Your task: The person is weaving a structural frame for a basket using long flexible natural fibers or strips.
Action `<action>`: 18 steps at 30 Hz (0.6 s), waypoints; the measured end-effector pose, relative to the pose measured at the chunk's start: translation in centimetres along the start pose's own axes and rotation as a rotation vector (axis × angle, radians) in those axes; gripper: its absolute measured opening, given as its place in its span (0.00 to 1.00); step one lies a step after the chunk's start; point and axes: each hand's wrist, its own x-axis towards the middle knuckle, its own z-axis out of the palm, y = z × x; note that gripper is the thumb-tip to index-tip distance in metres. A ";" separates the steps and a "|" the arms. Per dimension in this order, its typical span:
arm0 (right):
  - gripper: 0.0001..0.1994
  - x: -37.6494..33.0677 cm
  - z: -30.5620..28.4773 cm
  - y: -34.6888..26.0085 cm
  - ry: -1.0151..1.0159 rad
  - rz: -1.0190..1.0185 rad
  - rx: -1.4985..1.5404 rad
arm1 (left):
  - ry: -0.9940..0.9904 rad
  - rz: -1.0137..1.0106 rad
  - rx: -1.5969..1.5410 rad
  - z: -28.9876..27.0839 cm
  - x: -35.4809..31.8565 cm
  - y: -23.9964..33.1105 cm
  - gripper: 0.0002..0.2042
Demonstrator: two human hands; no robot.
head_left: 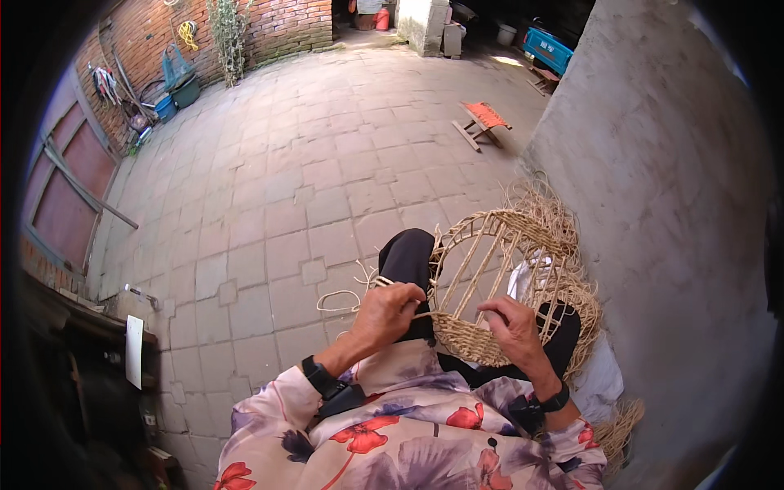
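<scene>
A half-woven oval straw piece (pixel 472 336) rests across my lap, dense weave at its near end and spaced straw strands stretched over its open middle. At its left side my left hand (pixel 385 315) is closed round a straw cord (pixel 333 307), whose loose loop hangs out to the left. A length of that cord runs from the fist toward the near weave. My right hand (pixel 514 328) is bent over the right part of the near weave, fingers closed on it; its fingertips are partly hidden.
Loose straw cords (pixel 572 306) heap along the piece's right side, against a grey wall (pixel 670 204). A bundle of straw (pixel 621 429) and white cloth (pixel 600 371) lie by my right arm. An orange-topped folding stool (pixel 485 116) stands ahead on the paved floor (pixel 269 196).
</scene>
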 end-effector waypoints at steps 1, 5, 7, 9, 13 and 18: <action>0.07 0.5 0.4 -0.4 -0.020 -0.010 -0.012 | 0.003 -0.001 -0.001 0.7 -0.1 0.2 0.06; 0.08 1.7 1.8 -0.4 -0.007 -0.088 -0.005 | -0.117 -0.096 0.007 2.0 0.0 0.8 0.10; 0.09 1.9 2.3 -0.3 0.003 -0.110 -0.013 | -0.046 -0.131 -0.059 2.0 0.0 1.2 0.08; 0.09 2.0 2.5 -0.5 0.011 -0.132 -0.020 | -0.017 -0.074 -0.010 1.6 -0.5 0.8 0.07; 0.08 1.7 2.1 -0.4 -0.013 -0.065 -0.026 | -0.008 0.009 -0.008 0.3 -0.9 2.0 0.04; 0.08 1.1 2.2 0.5 -0.049 -0.094 -0.057 | -0.056 0.155 0.093 0.8 -0.6 1.2 0.05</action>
